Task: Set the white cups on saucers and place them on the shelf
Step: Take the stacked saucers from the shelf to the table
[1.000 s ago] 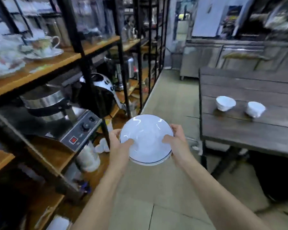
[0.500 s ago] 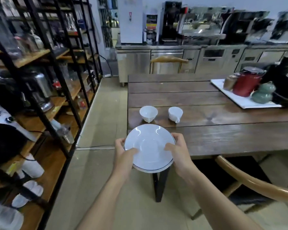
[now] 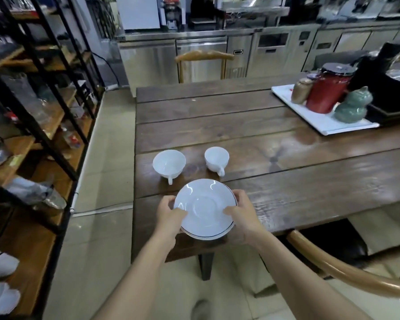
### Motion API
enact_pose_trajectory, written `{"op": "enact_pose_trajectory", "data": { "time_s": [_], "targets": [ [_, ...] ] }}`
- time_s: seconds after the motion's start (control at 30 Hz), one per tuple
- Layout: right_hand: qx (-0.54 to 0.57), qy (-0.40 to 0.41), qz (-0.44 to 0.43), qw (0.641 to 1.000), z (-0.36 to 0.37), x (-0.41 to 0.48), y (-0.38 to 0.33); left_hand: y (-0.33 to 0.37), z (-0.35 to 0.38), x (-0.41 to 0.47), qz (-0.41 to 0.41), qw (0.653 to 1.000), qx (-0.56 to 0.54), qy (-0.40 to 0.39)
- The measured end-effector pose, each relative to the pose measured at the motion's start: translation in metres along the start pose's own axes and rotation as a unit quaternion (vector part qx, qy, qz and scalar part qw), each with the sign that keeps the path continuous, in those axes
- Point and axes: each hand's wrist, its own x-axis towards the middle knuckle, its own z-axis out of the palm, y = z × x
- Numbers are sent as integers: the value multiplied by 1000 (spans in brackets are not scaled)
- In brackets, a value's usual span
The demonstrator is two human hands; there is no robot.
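Head view is showing both hands, left hand (image 3: 171, 212) and right hand (image 3: 243, 210), gripping the round white dark-rimmed saucer (image 3: 204, 207) (possibly a stack), now arriving from the shelf side over the dark wooden table (image 3: 286, 181) beside two white handled cups (image 3: 169, 163).

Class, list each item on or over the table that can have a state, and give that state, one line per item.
saucer: held over the table edge, empty
left hand: gripping the saucer
right hand: gripping the saucer
left cup: upright, empty, on the table
right cup: upright, on the table
red canister: lidded
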Motion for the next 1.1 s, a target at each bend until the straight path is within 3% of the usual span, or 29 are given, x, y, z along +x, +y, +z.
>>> {"op": "enact_pose_trajectory", "data": {
  "time_s": [0.27,0.63,0.73,0.83,0.9,1.1],
  "targets": [
    [-85,-5,27,996,8,64,8,7,9,75,-22,990,137,-25],
    [-180,-4,8,984,3,82,16,-10,16,98,-74,987,141,-12],
    [-200,0,-2,980,2,81,22,-13,17,99,-47,972,231,0],
    [-256,59,-22,965,3,80,26,-14,16,97,-12,945,324,33],
    [-304,77,-15,949,3,81,27,-17,16,95,-1,931,365,13],
    [-301,74,-10,951,5,86,26,-15,14,90,12,923,384,25]
  ]
}}
